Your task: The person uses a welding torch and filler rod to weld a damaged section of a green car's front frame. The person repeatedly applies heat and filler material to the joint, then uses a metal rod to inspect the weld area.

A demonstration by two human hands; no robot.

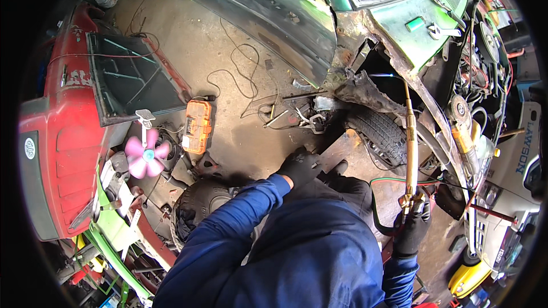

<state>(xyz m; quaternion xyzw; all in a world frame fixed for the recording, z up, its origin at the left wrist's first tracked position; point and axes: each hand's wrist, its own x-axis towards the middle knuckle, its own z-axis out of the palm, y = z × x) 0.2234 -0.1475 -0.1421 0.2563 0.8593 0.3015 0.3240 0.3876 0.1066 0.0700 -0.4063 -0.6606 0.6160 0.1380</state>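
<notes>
– Where is the torch seen?
– Just right of the black tyre in this view; its slender, brass-coloured length is tipped by a thin blue flame.
– And the hands?
– Its lower end is gripped in the curled right hand; how far the left hand is opened, or whether anything is held there, cannot be told.

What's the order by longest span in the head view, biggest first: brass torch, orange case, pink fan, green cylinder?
1. Brass torch, in the right hand
2. Orange case and pink fan, too alike to rank
3. Green cylinder, clearly smallest
</notes>
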